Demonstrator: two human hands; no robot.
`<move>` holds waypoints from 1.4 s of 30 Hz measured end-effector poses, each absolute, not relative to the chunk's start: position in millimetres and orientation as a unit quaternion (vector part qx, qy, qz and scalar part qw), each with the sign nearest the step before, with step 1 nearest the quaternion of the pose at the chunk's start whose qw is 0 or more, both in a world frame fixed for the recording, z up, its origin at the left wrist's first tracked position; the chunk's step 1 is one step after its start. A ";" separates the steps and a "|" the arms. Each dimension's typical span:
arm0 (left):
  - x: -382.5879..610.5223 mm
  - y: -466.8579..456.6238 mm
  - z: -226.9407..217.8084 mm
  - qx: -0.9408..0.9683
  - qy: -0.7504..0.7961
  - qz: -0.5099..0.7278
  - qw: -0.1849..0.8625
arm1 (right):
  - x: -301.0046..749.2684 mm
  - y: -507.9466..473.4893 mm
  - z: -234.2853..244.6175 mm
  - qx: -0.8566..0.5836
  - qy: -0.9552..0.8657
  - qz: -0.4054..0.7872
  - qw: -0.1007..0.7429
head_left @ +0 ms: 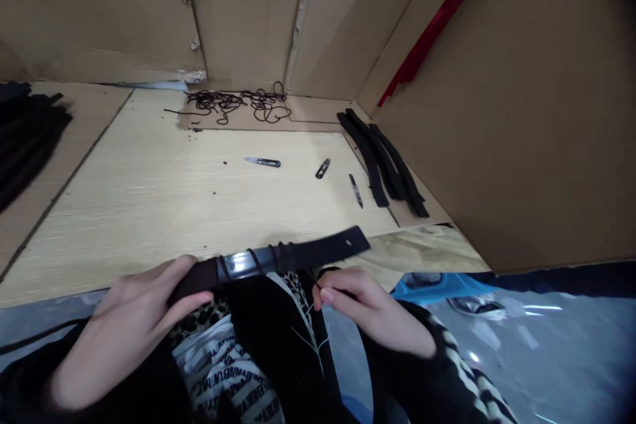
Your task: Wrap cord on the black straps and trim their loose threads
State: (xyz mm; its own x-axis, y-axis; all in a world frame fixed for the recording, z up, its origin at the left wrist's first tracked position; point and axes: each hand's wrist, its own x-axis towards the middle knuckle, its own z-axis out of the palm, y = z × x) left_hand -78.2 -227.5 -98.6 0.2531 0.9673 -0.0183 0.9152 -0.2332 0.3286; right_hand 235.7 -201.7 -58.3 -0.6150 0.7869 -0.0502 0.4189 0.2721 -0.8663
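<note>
My left hand is closed round the near end of a dark flat strip, its thumb lying along the lower side. Dark cord winds round the strip's middle in several turns, over a shiny clear or metallic section. A small hole shows near the strip's far right end, which sticks out over the table edge. Below that end, my right hand pinches a thin dark cord between thumb and fingers. Most of the cord between the strip and these fingers is hard to make out.
On the table lie two thread snips and a small pointed tool. Loose dark cord lies tangled at the back. Dark strips rest at the right, with more at the left. Cardboard walls enclose the back and right.
</note>
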 end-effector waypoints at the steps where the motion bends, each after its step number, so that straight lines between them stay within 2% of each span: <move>1: -77.8 -229.2 -98.0 0.786 0.589 0.116 0.148 | 237.5 -195.2 -67.3 -0.379 -0.748 0.500 0.216; 4: -67.7 -233.2 -97.9 0.817 0.531 0.122 0.190 | 247.4 -166.4 -76.6 -0.318 -0.740 0.552 0.216; 6: -59.0 -234.2 -99.3 0.833 0.506 0.102 0.202 | 252.7 -151.3 -63.4 -0.276 -0.776 0.541 0.170; 9: -52.3 -234.8 -101.8 0.852 0.496 0.077 0.148 | 251.8 -149.9 -31.0 -0.257 -0.852 0.445 0.097; 11: -52.5 -235.4 -102.9 0.862 0.496 0.069 0.080 | 246.6 -163.4 -16.5 -0.294 -0.891 0.338 0.077; 13: -54.0 -236.2 -103.4 0.864 0.498 0.071 0.010 | 240.3 -183.9 -14.3 -0.358 -0.907 0.197 0.101; 15: -54.4 -236.7 -103.5 0.861 0.499 0.085 -0.040 | 234.6 -204.9 -23.4 -0.416 -0.894 0.053 0.160; 18: -50.5 -236.2 -104.1 0.853 0.505 0.113 -0.071 | 227.4 -226.5 -46.6 -0.429 -0.857 -0.136 0.251; 20: -46.0 -235.6 -104.9 0.848 0.510 0.121 -0.071 | 223.5 -233.0 -61.3 -0.426 -0.831 -0.207 0.292; 22: -41.4 -235.4 -105.6 0.846 0.515 0.123 -0.065 | 220.0 -236.3 -73.4 -0.440 -0.802 -0.230 0.333; 24: -38.0 -235.8 -105.2 0.843 0.519 0.127 -0.061 | 216.6 -239.5 -83.8 -0.463 -0.769 -0.218 0.384; 27: -34.4 -236.9 -103.6 0.839 0.522 0.138 -0.061 | 209.7 -246.2 -99.6 -0.486 -0.714 -0.135 0.485; 32: -29.2 -239.2 -108.4 0.825 0.537 0.175 -0.021 | 193.2 -249.2 -116.0 -0.494 -0.446 0.172 0.726; 34: -27.4 -240.1 -113.0 0.816 0.543 0.195 0.037 | 189.7 -244.8 -114.7 -0.462 -0.375 0.302 0.745; 36: -26.1 -240.8 -116.2 0.802 0.549 0.207 0.115 | 190.1 -238.7 -110.8 -0.437 -0.369 0.382 0.726; 38: -24.9 -241.2 -117.0 0.781 0.557 0.208 0.193 | 193.6 -232.3 -106.9 -0.416 -0.399 0.426 0.697; 42: -20.6 -241.2 -115.5 0.741 0.562 0.213 0.301 | 202.5 -223.6 -108.2 -0.377 -0.453 0.439 0.678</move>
